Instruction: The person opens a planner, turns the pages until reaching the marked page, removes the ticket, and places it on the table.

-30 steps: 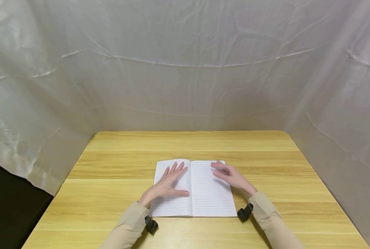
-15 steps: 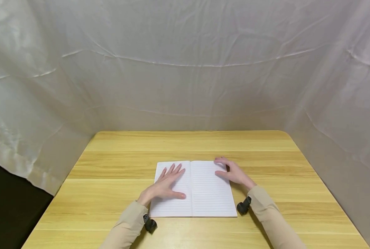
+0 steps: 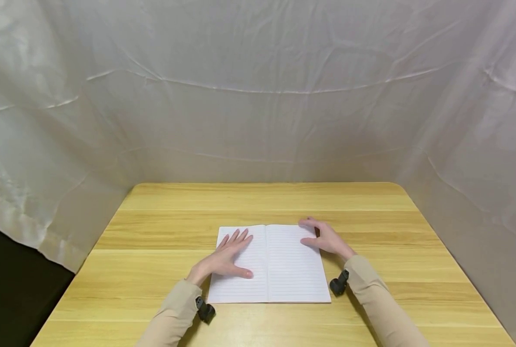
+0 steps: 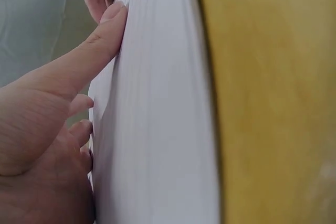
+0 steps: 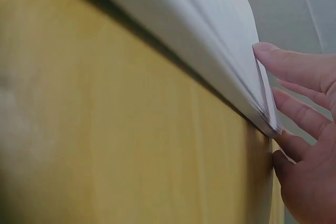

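Note:
An open lined notebook (image 3: 290,274) lies on the wooden table, its blank white pages spread to both sides of the centre fold. Over the left page, my left hand (image 3: 223,260) lies with fingers spread, the thumb pointing toward the fold. The left wrist view shows that thumb (image 4: 94,45) along the page, with other fingertips lower down. My right hand (image 3: 327,239) is at the notebook's upper right corner, thumb and forefinger apart. In the right wrist view its thumb (image 5: 278,59) touches the page, while the other fingers (image 5: 304,116) are at the notebook's edge.
The light wooden table (image 3: 154,217) extends around the notebook on all sides. Pale grey cloth (image 3: 258,130) hangs behind it and along both sides. Each sleeve cuff carries a small black camera, one at the left wrist (image 3: 206,311) and one at the right (image 3: 338,283).
My left hand has slid left, away from the fold. My right hand has shifted slightly right and outward to the page corner, then stayed nearly still. The notebook stays in place.

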`<action>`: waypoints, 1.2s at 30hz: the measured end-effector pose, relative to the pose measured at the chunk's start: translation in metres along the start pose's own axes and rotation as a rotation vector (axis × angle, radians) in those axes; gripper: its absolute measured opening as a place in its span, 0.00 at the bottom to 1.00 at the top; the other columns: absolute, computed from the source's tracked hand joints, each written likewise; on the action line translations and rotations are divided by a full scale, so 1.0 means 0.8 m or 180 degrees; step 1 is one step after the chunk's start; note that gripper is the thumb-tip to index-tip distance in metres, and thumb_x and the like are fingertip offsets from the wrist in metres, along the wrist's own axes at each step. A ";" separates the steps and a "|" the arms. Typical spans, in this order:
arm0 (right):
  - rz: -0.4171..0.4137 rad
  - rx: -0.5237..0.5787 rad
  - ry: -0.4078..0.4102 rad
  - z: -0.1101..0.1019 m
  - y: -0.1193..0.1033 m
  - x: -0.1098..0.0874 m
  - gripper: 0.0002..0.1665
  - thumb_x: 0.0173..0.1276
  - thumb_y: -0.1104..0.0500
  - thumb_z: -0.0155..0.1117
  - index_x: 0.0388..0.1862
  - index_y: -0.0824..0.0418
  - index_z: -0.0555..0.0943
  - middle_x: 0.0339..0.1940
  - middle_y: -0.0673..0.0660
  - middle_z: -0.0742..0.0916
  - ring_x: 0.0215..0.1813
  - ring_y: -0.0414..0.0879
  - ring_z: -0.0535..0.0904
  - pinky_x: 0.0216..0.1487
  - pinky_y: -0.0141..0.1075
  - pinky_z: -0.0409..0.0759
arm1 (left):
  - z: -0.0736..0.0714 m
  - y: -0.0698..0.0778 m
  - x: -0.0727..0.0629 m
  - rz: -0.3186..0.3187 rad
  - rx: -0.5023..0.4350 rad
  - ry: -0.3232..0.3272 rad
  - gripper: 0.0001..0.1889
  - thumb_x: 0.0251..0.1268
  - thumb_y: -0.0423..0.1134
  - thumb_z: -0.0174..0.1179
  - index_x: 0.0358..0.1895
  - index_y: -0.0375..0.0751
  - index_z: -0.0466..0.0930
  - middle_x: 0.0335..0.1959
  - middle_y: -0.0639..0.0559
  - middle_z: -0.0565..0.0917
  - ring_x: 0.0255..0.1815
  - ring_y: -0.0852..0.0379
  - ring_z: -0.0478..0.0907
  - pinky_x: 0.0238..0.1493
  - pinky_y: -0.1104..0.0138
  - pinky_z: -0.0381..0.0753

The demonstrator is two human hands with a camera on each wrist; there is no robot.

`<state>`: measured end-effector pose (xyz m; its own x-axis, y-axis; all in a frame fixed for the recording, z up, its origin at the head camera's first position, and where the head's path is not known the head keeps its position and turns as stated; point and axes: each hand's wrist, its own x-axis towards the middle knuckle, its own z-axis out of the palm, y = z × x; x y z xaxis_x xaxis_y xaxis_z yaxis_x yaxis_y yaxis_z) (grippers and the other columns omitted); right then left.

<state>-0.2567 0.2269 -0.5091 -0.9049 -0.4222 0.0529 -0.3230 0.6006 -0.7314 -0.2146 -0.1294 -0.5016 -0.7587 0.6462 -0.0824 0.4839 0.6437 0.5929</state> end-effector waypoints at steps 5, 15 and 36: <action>-0.0011 -0.0030 0.0062 0.000 0.000 -0.001 0.33 0.65 0.56 0.72 0.68 0.64 0.76 0.75 0.72 0.70 0.78 0.72 0.60 0.76 0.68 0.58 | -0.001 -0.003 0.000 0.0002 -0.0029 0.0009 0.56 0.55 0.55 0.73 0.80 0.33 0.49 0.83 0.35 0.43 0.84 0.34 0.36 0.81 0.37 0.33; 0.0067 -0.0055 0.0131 0.002 -0.005 0.000 0.33 0.63 0.60 0.73 0.67 0.67 0.76 0.70 0.69 0.78 0.73 0.68 0.69 0.76 0.63 0.64 | -0.003 -0.007 0.004 -0.0039 -0.0023 -0.0022 0.59 0.53 0.56 0.74 0.80 0.33 0.48 0.83 0.35 0.43 0.85 0.35 0.36 0.82 0.38 0.33; 0.0101 -0.0494 0.0099 -0.002 -0.005 0.006 0.37 0.63 0.52 0.75 0.67 0.69 0.76 0.62 0.70 0.78 0.65 0.67 0.70 0.66 0.63 0.72 | -0.005 -0.012 0.006 -0.0039 -0.0052 -0.0055 0.59 0.53 0.56 0.75 0.81 0.35 0.48 0.84 0.37 0.43 0.85 0.37 0.35 0.82 0.39 0.32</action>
<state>-0.2603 0.2234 -0.5051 -0.9227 -0.3816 0.0542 -0.3309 0.7121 -0.6193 -0.2246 -0.1341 -0.5049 -0.7568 0.6454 -0.1036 0.4673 0.6450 0.6047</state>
